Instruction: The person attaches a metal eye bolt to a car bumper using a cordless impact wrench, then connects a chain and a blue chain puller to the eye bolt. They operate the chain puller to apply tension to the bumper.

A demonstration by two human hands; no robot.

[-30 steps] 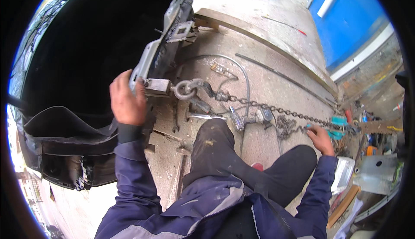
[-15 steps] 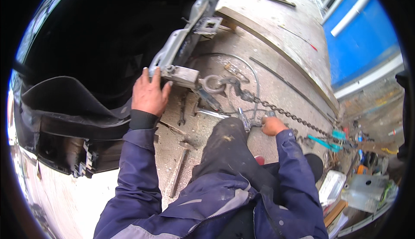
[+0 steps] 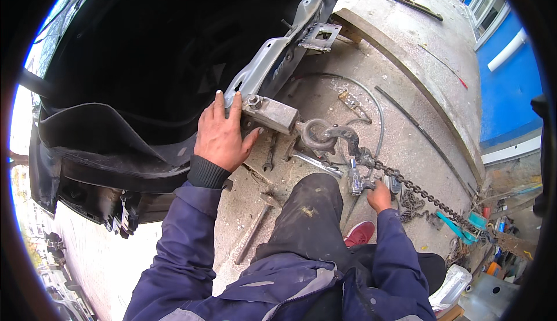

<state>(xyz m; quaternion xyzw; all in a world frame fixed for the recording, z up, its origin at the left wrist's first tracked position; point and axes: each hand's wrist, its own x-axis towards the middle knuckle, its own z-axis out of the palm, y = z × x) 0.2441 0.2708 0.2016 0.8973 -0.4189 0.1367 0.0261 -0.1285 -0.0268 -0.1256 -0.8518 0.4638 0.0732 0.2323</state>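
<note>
My left hand (image 3: 223, 138) lies with its fingers spread on the edge of a bare grey metal panel (image 3: 261, 69) of a dark vehicle body. Beside its fingertips, a block-shaped steel pulling clamp (image 3: 272, 113) with a bolt on top is fixed to that panel. The clamp's ring (image 3: 318, 135) is caught by a hook (image 3: 347, 138) on a rusty chain (image 3: 412, 186). Low down by the chain, my right hand (image 3: 380, 197) is closed round the handle of a cordless impact wrench (image 3: 355, 180), whose socket end points away from me.
A hammer (image 3: 255, 231) and a wrench (image 3: 270, 154) lie on the concrete floor near my knee. A hose (image 3: 380, 112), a thin bar (image 3: 423, 132) and a long steel beam (image 3: 418, 83) are farther right. Turquoise-handled tool (image 3: 461, 228) and clutter fill the lower right.
The view has shifted, so the panel, clamp and chain appear farther right. My left hand stays on the panel. The impact wrench at my right hand now shows more fully.
</note>
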